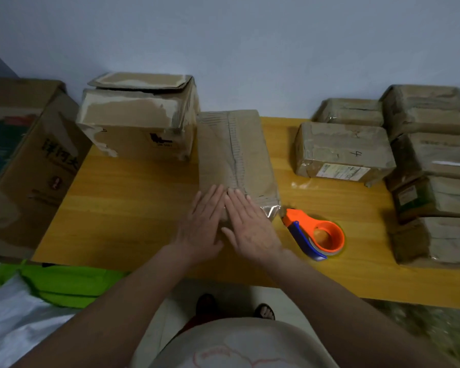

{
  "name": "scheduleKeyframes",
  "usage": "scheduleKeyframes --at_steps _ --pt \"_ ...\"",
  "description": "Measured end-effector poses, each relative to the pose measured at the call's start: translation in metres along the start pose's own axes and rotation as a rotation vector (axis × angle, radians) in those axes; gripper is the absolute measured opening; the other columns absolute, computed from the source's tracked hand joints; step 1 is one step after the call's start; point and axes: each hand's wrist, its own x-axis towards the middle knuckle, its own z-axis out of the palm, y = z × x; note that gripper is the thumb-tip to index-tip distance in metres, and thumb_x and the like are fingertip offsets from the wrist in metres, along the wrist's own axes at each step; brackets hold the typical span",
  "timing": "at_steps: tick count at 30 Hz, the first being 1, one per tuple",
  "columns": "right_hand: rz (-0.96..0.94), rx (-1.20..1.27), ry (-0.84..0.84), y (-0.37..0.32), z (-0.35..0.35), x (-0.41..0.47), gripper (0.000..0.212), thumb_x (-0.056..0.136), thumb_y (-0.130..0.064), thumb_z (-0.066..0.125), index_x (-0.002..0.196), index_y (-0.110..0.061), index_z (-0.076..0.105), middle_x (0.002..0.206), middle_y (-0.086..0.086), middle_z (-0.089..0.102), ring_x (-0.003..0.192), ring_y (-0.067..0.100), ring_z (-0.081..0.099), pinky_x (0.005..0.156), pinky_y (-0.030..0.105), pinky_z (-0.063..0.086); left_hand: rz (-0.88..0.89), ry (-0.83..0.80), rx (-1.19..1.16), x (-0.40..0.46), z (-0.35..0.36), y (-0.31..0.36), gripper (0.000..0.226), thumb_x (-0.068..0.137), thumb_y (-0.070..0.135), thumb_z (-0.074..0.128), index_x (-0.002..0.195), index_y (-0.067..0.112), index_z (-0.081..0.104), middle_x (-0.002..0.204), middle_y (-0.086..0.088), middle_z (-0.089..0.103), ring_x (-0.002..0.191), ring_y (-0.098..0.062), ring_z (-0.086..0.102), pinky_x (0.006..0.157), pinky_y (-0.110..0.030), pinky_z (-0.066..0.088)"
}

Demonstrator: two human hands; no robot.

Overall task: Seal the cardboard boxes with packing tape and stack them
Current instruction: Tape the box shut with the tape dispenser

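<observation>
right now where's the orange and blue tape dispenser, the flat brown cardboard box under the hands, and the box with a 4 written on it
orange and blue tape dispenser (pixel 321 238), head view, on its orange ring
flat brown cardboard box (pixel 234 150), head view, on its top face
box marked 4 (pixel 340 147), head view, on its top face

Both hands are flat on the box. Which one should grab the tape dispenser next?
Right. The tape dispenser lies just right of the right hand; the left hand would have to cross over.
</observation>
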Motion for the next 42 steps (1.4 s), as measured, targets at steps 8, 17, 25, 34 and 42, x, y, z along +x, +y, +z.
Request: scheduleKeyframes --at_steps 8,17,25,34,42 --pt "0.106 -0.1 -0.025 0.019 0.004 -0.007 0.067 0.098 -0.05 0.02 0.144 -0.004 0.035 0.153 0.014 0.031 0.144 0.025 0.024 0.119 0.04 0.021 0.091 -0.019 0.007 -0.002 0.003 -0.021 0.105 0.072 0.033 0.064 0.154 0.014 0.001 0.162 -0.006 0.001 0.149 -0.019 -0.01 0.121 -0.041 0.003" --pt "0.61 0.505 0.202 0.022 0.001 0.0 0.055 0.102 -0.032 0.033 0.149 -0.005 0.023 0.157 0.016 0.018 0.144 0.03 0.02 0.115 0.039 0.027 -0.148 -0.067 -0.355 -0.009 0.0 0.008 0.109 0.082 0.01 0.067 0.153 0.028 -0.014 0.143 -0.003 -0.052 0.139 -0.029 0.028 0.082 -0.026 0.051" --pt "0.57 1.063 0.009 0.088 -0.015 0.021 0.051 0.1 -0.04 0.034 0.142 -0.012 0.044 0.141 0.002 0.049 0.13 0.01 0.044 0.109 0.022 0.031 -0.149 -0.159 -0.284 -0.033 -0.008 0.042 0.092 0.09 0.021 0.052 0.153 0.017 -0.016 0.153 -0.007 -0.038 0.146 -0.029 -0.019 0.116 -0.032 0.027" --pt "1.017 1.213 0.262 0.105 -0.023 0.048 0.053 0.104 -0.039 0.023 0.137 -0.009 0.05 0.143 0.007 0.048 0.135 0.02 0.039 0.11 0.03 0.027 0.247 -0.059 0.119 0.009 -0.034 0.011 0.107 0.074 0.057 0.072 0.154 0.026 0.009 0.162 -0.008 0.004 0.148 -0.031 0.005 0.119 -0.048 0.007" --pt "0.638 0.943 0.331 0.04 -0.013 0.04 0.05 0.104 -0.023 0.029 0.15 -0.007 0.016 0.159 0.005 0.012 0.147 0.013 0.006 0.116 0.017 0.002 0.159 -0.164 0.114 0.062 -0.022 0.0 0.12 0.07 0.091 0.032 0.154 0.017 -0.013 0.16 -0.005 -0.023 0.146 -0.023 -0.024 0.12 -0.048 -0.006"
